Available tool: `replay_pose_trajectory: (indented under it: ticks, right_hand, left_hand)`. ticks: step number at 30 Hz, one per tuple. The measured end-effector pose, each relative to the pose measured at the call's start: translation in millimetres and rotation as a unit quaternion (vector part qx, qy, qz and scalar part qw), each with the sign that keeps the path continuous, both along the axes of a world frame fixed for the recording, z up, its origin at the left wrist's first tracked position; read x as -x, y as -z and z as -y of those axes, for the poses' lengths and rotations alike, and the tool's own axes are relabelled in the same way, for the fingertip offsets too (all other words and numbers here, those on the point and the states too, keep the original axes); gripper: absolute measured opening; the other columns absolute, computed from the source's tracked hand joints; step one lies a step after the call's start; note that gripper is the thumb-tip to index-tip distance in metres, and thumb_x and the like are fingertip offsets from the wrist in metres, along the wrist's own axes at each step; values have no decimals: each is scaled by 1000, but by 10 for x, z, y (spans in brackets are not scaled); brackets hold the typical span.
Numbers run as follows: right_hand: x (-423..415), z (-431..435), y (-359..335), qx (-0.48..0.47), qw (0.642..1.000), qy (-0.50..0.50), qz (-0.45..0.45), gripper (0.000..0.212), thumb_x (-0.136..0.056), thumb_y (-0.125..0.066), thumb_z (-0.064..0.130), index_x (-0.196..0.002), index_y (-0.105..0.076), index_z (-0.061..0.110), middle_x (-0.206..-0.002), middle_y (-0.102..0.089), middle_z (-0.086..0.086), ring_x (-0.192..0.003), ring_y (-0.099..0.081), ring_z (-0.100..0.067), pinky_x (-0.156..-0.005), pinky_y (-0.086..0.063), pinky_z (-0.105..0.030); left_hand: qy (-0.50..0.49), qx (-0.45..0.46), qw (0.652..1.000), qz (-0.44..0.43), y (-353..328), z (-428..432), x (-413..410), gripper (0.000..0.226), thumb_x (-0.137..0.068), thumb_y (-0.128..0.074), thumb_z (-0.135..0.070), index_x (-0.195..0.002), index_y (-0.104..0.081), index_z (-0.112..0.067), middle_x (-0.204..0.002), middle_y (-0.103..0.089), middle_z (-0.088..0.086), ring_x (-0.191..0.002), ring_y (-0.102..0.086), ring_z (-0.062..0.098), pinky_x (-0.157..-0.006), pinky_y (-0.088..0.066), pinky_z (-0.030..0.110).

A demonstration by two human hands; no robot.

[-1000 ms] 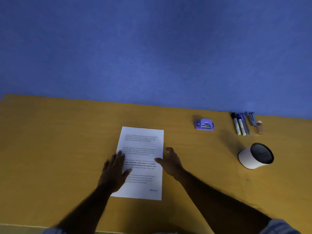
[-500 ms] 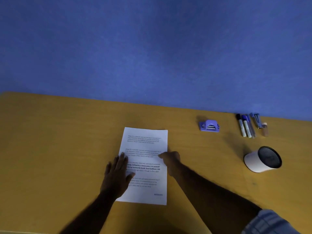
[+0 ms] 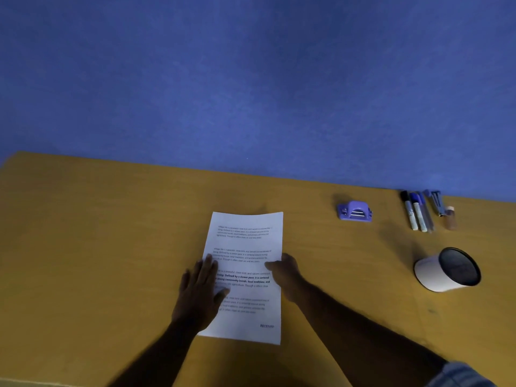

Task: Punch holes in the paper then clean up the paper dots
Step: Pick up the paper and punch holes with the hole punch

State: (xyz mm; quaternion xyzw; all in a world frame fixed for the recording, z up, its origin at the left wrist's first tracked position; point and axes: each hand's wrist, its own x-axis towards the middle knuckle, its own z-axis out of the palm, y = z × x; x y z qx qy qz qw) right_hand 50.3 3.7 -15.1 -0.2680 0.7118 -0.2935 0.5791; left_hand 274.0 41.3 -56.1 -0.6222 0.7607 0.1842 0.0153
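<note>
Head view: a printed paper (image 3: 247, 275) lies flat near the worktop's (image 3: 83, 233) middle, long edges running roughly 12 to 6 o'clock, its far edge curling slightly. The left hand (image 3: 199, 294) lies flat, fingers spread, across the paper's left edge, holding nothing. The right hand (image 3: 283, 270) rests at the right edge, thumb over the sheet; whether it pinches the edge I cannot tell. The punch (image 3: 354, 210) sits at 2 o'clock from the paper, well apart, bare worktop between. Markers (image 3: 417, 212) lie by the wall (image 3: 251, 79) further right; a white cup (image 3: 446, 270) stands at 3 o'clock. Left of the paper the worktop is open.
</note>
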Motion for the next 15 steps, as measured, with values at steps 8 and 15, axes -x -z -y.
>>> replay_pose_trajectory:
  ticks: [8, 15]
  right_hand:
    - [63, -45, 86, 10, 997, 38, 65, 24, -90, -57, -4, -105, -67, 12, -114, -69, -10, -102, -66, -29, -93, -54, -47]
    - [326, -170, 106, 35, 985, 82, 149, 34, -90, -56, -8, -123, -61, -1, -123, -65, -17, -112, -62, -36, -99, -48, -53]
  left_hand:
    - [-13, -1, 999, -34, -27, -4, 13, 91, -84, -6, -76, -153, 3, -17, -158, 17, 0, -150, 9, 22, -121, 1, 43]
    - [-260, 76, 923, -272, -105, -344, 163, 67, -95, -52, -39, -151, -26, -13, -159, -24, 6, -143, -28, 25, -114, -30, 46]
